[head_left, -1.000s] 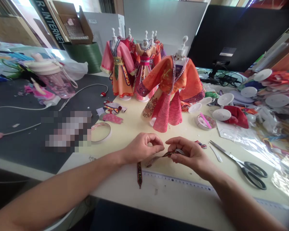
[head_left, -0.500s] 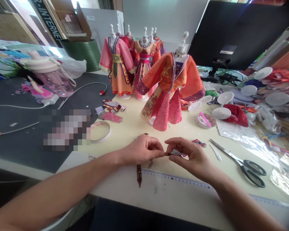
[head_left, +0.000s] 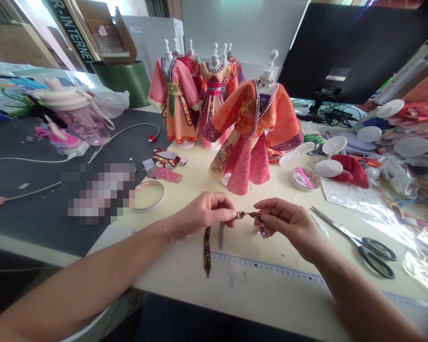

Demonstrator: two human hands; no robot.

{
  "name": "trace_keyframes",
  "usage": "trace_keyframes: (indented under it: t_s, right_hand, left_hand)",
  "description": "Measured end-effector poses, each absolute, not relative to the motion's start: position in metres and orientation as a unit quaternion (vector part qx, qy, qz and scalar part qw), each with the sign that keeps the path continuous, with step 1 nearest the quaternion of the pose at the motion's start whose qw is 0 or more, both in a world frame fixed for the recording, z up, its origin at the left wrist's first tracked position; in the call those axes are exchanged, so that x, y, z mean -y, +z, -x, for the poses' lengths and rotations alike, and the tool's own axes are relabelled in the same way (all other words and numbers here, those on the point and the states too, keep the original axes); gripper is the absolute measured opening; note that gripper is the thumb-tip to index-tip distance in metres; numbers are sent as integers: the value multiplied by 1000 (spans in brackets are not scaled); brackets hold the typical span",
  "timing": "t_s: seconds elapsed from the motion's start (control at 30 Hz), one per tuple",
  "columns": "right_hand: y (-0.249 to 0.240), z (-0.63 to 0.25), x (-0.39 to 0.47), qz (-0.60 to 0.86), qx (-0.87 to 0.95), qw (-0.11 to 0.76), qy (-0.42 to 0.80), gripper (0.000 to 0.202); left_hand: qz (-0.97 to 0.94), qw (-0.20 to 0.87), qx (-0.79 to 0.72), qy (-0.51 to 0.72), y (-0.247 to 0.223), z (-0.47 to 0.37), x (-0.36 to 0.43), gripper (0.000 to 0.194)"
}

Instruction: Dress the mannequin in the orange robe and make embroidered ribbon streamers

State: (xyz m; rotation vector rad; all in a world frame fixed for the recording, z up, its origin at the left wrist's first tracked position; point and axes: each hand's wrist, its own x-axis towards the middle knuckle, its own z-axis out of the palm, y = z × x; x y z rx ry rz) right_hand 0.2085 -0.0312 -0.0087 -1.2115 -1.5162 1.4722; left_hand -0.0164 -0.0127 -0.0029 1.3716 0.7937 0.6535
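Note:
My left hand (head_left: 203, 216) is closed, its thumb and fingertips pinching the end of a dark patterned ribbon (head_left: 240, 215). My right hand (head_left: 292, 223) pinches the pointed tip of a similar ribbon piece (head_left: 255, 215). The two tips face each other, almost or just touching; I cannot tell if they are joined. Below my left wrist a dark ribbon strip (head_left: 207, 251) with a pointed end lies on the table, beside a pale strip (head_left: 221, 235). A red, white and black ribbon scrap (head_left: 262, 232) shows under my right fingers.
A headless doll form in an orange and pink robe (head_left: 249, 137) stands ahead, with several more behind. Scissors (head_left: 358, 242) lie to the right, a clear ruler (head_left: 271, 267) in front. A tape roll (head_left: 150, 209) is at left; white discs (head_left: 328, 167) crowd the right side.
Both hands have risen slightly and moved a little apart. The ribbon tips between them now show more clearly, as do the strips under my left hand.

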Motion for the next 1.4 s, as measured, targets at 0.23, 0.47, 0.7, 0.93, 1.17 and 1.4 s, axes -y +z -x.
trace_keyframes:
  t_s: [0.23,0.47,0.7,0.93,1.17,1.4]
  right_hand:
    - [-4,-211,37,398,545,335,658,26]
    - [3,-210,44,356,568,323,669,31]
    - [-4,-208,44,342,571,339,665,35]
    - [-4,-200,47,371,601,300,641,33]
    - [-5,-198,43,412,594,302,622,30]
    - [-8,-197,42,428,668,298,532,35]
  left_hand:
    - [-577,644,-356,355,-4,17,10,9]
    - [-643,564,-382,350,-11,14,11,31]
    - [-775,254,-396,421,-14,10,14,27]
    - [-746,489,-340,299,-7,5,21,16]
    - [-656,573,-373,320,-5,12,18,14]
    - [-591,638,-354,345,-5,11,16,12]
